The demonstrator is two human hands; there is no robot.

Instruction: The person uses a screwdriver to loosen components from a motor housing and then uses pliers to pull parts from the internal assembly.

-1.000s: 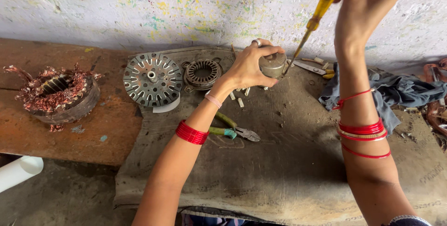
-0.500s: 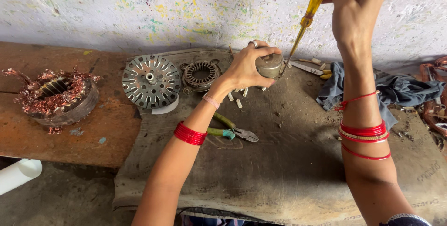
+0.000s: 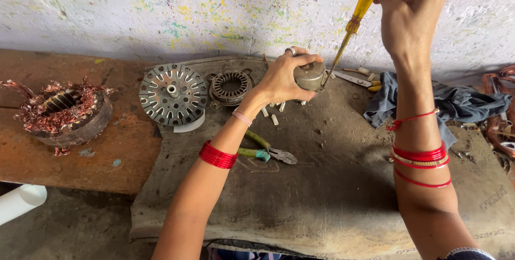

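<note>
My left hand (image 3: 283,76) grips a small round metal motor part (image 3: 310,75), held upright on the grey cloth mat (image 3: 332,195). My right hand (image 3: 410,8) is raised above it and holds a yellow-handled screwdriver (image 3: 354,21) that slants down, its tip touching the right side of the metal part. Both wrists wear red bangles. Green-handled pliers (image 3: 268,153) lie on the mat just below my left forearm.
A slotted round metal cover (image 3: 173,94) and a ring-shaped stator (image 3: 230,86) lie left of my left hand. A stator with copper winding (image 3: 61,112) sits on the rusty board at far left. A dark blue cloth (image 3: 456,104) lies at right, a white pipe (image 3: 19,203) at lower left.
My right hand and the screwdriver have shifted slightly left and up. The left hand keeps hold of the metal part in the same spot.
</note>
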